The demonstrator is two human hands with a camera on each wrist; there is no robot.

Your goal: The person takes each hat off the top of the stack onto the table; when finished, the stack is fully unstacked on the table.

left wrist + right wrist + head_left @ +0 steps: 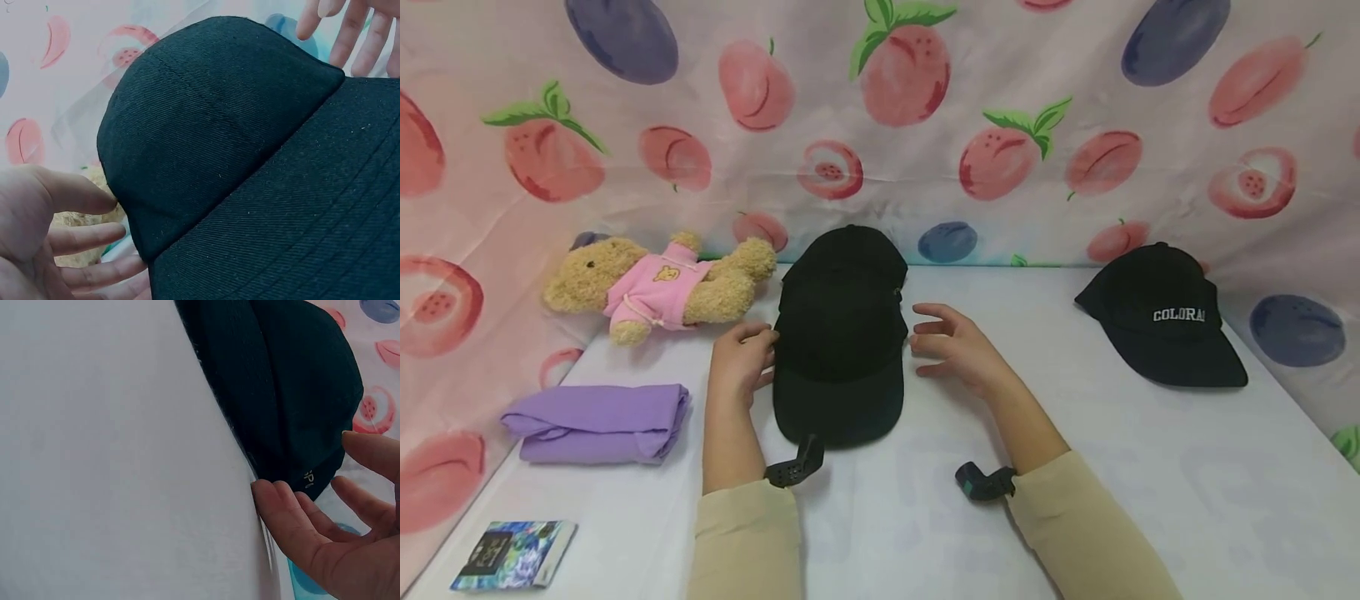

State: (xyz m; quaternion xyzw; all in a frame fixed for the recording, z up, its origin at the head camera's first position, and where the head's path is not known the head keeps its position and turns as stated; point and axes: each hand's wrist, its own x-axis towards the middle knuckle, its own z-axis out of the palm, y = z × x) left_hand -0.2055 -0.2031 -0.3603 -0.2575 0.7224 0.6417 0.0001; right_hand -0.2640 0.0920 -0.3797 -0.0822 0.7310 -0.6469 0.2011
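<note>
Black baseball caps (838, 333) lie overlapped at the middle of the table, one brim toward me. In the left wrist view, one crown (212, 125) rises behind a brim (312, 206). My left hand (741, 358) is at their left side, its fingertips touching the edge, the fingers loosely bent. On the other side, my right hand (958, 350) is held with fingers spread and relaxed, a small gap from the caps in the head view. From the right wrist, small pale lettering (308, 479) shows on the cap's side, with that hand's fingertips right by it.
Another black cap with white lettering (1165, 321) sits at the right. At the left lie a teddy bear in a pink top (658, 287), a folded purple cloth (598, 425) and a small blue-patterned box (512, 554). A fruit-print curtain (910, 183) hangs behind the white table (910, 533).
</note>
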